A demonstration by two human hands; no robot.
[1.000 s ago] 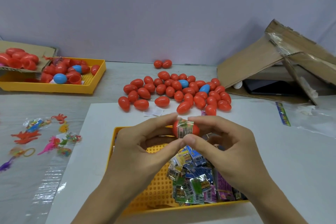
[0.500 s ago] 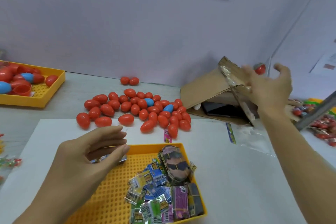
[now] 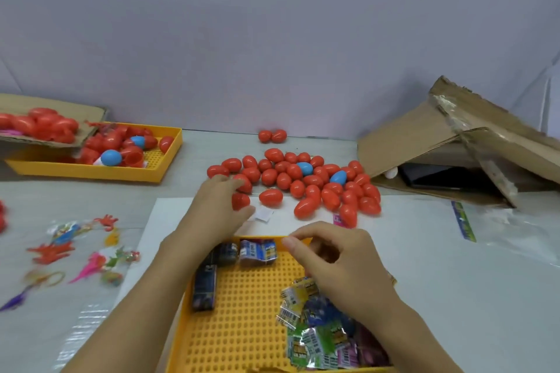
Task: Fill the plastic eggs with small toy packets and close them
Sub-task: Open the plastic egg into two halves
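While the left hand [image 3: 221, 206] closes its fingers round a red egg [image 3: 241, 201] at the pile's [image 3: 303, 183] eight o'clock edge, the right hand [image 3: 339, 260] hovers loosely curled, empty, over the packets [image 3: 315, 327] in the yellow tray [image 3: 242, 327]. Likely next: open the egg, pinch one packet.

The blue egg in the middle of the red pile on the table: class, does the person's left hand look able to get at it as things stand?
Probably yes. The left hand is at the pile's near-left edge, the blue egg lies uncovered on top, and only low red eggs lie between.
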